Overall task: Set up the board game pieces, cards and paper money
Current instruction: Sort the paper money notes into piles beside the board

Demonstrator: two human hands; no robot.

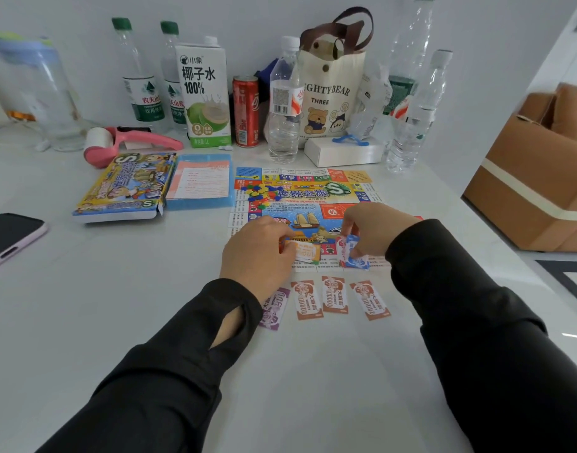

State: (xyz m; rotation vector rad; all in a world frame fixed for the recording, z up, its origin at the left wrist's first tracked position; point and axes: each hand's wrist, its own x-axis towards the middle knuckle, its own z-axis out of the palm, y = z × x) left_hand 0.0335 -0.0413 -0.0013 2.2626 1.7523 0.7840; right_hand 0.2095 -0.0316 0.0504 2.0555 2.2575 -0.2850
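Two arms in black sleeves reach forward over a white table [117,289]. The left hand [257,253] lies knuckles up at the near edge of the colourful paper game board [300,204], with its fingers curled and pinching a small stack of orange paper money [308,251]. Just to its right, the right hand [375,230] bends at the wrist, fingertips pointing down, and grips a few blue and red paper notes [354,258] standing over the board's near edge. In front of the board, on the table nearest the person, four notes lie in a row: one purple paper note [274,308] partly under the left wrist, then three brown paper notes [334,294], each printed "MONEY" with figures too blurred to read. A pile of small coloured plastic game pieces [257,191] sits on the board's far left part. The board's centre reads "世界之旅" beside a large green "S". Left of the board lie a blue plastic tray holding an orange and white printed sheet [202,184] and the yellow cartoon game box [127,188], also marked "S". Along the back wall, a white coconut water carton [205,93] reads "小象" and "椰子水 100%", and a cream cloth tote bag with brown handles [332,89] reads "IGHTYBEAR THREE".
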